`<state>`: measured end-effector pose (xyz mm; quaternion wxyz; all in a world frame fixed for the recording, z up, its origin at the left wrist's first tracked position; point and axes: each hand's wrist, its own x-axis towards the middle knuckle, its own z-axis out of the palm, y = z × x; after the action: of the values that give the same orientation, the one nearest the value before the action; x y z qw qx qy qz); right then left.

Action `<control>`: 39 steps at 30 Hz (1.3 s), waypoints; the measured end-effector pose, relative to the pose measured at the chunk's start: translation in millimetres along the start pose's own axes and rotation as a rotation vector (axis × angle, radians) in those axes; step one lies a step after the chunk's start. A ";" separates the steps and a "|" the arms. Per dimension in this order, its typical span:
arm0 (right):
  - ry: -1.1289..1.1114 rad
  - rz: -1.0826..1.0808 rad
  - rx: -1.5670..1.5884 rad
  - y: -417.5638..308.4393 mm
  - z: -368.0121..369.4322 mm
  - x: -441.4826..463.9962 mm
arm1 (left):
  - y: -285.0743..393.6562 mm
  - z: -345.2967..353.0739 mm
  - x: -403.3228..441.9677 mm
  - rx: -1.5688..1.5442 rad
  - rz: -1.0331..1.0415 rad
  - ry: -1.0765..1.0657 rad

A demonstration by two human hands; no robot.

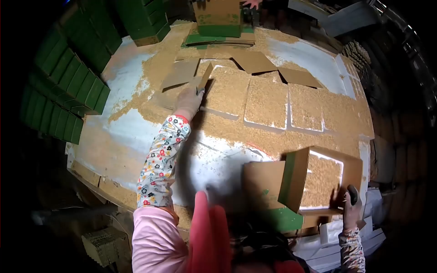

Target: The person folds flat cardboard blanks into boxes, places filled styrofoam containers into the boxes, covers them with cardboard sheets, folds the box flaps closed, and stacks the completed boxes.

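My left hand (pixel 189 99), in a light glove with dark fingertips, reaches across the table and is closed on an upright cardboard flap (pixel 206 76). Flat brown cardboard (pixel 180 73) lies beside that hand. To its right, white foam trays (pixel 266 101) filled with tan, sawdust-like grains sit in a row. At the lower right my right hand (pixel 352 207) grips the near right wall of an open cardboard box (pixel 293 179). Inside the box is a white-rimmed block of the same grains (pixel 323 179). The fingers of my right hand are partly hidden by the box wall.
Green cartons (pixel 68 82) are stacked along the left. At the far edge a brown-and-green box (pixel 218 20) stands on flattened cartons, with another person's hand (pixel 251 3) beside it. Loose grains cover much of the white table (pixel 123 132). Cardboard pieces (pixel 255 61) lie behind the trays.
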<state>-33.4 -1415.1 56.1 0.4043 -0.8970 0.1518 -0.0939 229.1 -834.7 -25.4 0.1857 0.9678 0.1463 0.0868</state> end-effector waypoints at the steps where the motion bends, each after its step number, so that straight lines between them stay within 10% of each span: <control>1: -0.031 -0.162 -0.107 -5.4 -2.6 7.2 | 44.4 -25.2 -27.6 0.072 0.119 0.023; 5: -0.312 -0.076 0.660 -104.2 15.9 29.9 | 250.1 -97.5 -196.9 0.234 0.750 0.073; 7: -0.389 -0.351 0.432 -109.0 27.3 58.8 | 305.0 -73.0 -276.7 0.222 1.099 0.020; 11: -0.536 -0.100 0.483 -87.6 -31.6 84.8 | 334.5 -101.4 -284.8 -0.111 0.960 -0.503; 12: -0.420 -0.187 0.253 -50.3 -45.2 84.2 | 334.6 -99.6 -294.7 0.231 0.956 -0.286; 15: -0.851 -0.138 0.024 19.2 -15.7 89.6 | 337.0 -19.4 -305.6 0.484 0.811 -0.800; 19: -0.070 -0.851 -0.649 -1.5 -10.6 49.4 | 350.3 11.2 -310.6 0.415 0.680 -0.816; 21: -0.714 -0.673 -0.619 20.8 7.9 56.9 | 327.3 35.1 -284.2 -0.124 0.773 -0.832; 22: -0.825 -0.591 -0.373 28.2 0.7 63.6 | 333.4 13.6 -267.7 -0.766 0.326 -1.102; 25: -0.590 -0.472 0.180 30.7 -58.6 109.0 | 280.5 -16.4 -255.9 -0.765 0.429 0.083; 27: -0.560 -0.260 0.653 67.0 -76.8 138.9 | 249.0 1.4 -265.9 -1.190 -0.129 -0.352; 29: -0.936 0.186 0.598 121.4 -38.8 137.7 | 221.5 95.0 -295.8 -0.848 -0.243 -0.561; 31: -0.780 -0.305 -0.056 147.5 7.6 132.0 | 266.0 75.8 -314.1 -0.622 0.002 -0.432; 34: -0.673 0.072 0.411 111.0 18.5 94.0 | 248.8 68.8 -306.3 -0.696 -0.110 -0.583; 35: -0.715 0.652 0.782 94.4 11.4 80.5 | 243.1 56.5 -304.7 -0.784 -0.111 -0.586; 37: -0.796 0.286 0.732 35.1 4.3 51.9 | 200.2 82.7 -313.8 -1.110 -0.140 -0.447; 39: -0.791 0.498 0.907 -29.3 29.3 26.5 | 142.4 45.8 -336.0 -1.541 -0.836 -0.512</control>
<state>5.7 -1385.6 60.1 0.7780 -0.5421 0.1401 0.2849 -41.5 -1082.5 -50.7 0.8236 0.4340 0.3409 -0.1310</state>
